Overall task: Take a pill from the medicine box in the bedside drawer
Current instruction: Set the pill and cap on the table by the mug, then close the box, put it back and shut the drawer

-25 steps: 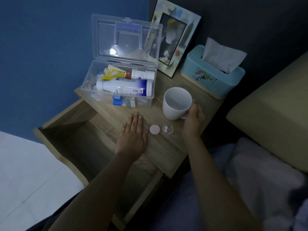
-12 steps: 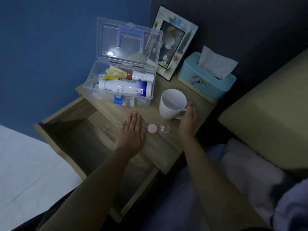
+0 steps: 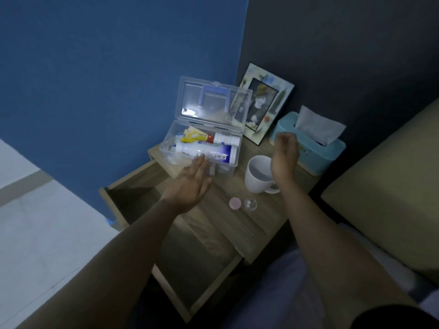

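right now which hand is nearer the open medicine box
Left. The left hand has its fingers at the medicine box front wall; the right hand is raised above the mug, apart from it.

Both forearms are bare, with no sleeves, rings or watch visible.

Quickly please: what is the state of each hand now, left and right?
Left hand: open, fingers stretched flat toward the medicine box, holding nothing.
Right hand: fingers curled above the mug; whether it holds anything cannot be told.
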